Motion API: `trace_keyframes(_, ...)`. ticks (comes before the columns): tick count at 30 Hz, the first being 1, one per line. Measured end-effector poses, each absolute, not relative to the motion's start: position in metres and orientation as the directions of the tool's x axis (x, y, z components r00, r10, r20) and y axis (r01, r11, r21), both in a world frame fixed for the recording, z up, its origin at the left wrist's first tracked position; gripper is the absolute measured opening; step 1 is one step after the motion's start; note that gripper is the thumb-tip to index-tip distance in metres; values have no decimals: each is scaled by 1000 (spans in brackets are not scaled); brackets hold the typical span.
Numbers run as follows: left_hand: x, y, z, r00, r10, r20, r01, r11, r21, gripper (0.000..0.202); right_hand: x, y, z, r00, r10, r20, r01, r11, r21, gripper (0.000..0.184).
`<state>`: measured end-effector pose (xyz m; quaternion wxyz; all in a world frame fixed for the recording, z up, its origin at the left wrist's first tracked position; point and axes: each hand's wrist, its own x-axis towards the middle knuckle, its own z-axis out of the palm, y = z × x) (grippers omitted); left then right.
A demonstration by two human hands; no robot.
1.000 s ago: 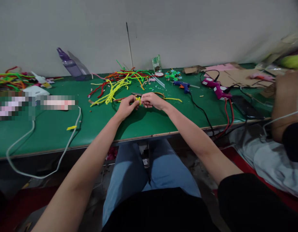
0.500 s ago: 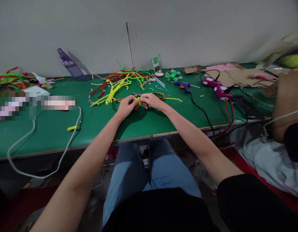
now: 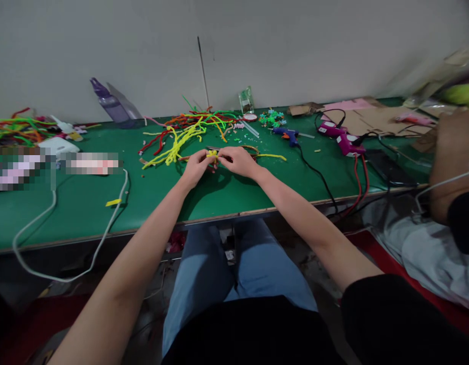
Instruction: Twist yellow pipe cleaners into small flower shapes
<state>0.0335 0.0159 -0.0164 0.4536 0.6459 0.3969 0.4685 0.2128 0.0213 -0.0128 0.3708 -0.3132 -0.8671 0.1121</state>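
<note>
Pipe-cleaner piece (image 3: 212,153), yellow, sits at centre, pinched narrowly between the fingertips of left hand (image 3: 195,166) and right hand (image 3: 240,161), over a green table (image 3: 151,190). Shaping it seems the step in hand; further bending would call for a steady left pinch. Yellow stems (image 3: 176,147) lie toward ten o'clock, a blue glue gun (image 3: 289,135) toward two.
</note>
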Motion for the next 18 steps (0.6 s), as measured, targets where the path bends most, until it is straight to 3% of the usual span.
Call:
trace_keyframes(6, 33, 20, -21, 253, 927, 278, 108, -313, 944, 19, 214, 19, -12, -523, 649, 553, 511, 758, -406, 14)
trace_keyframes(8, 33, 20, -22, 271, 915, 297, 139, -343, 929, 21, 212, 20, -12, -513, 656, 554, 470, 754, -458, 14)
trace_keyframes(10, 32, 19, -23, 286, 895, 342, 194, -404, 894, 22, 210, 21, -12, -480, 702, 525, 398, 708, -583, 16)
trace_keyframes(14, 33, 16, -23, 279, 834, 476, 327, -548, 770, 20, 205, 25, -10, -490, 853, 180, 179, 300, -937, 19)
trace_keyframes(16, 33, 15, -23, 278, 820, 500, 364, -572, 735, 18, 205, 26, -9, -530, 847, 40, 102, 111, -989, 20)
trace_keyframes(18, 33, 16, -23, 282, 829, 483, 349, -557, 753, 18, 205, 26, -9, -538, 842, 32, 107, 107, -989, 21)
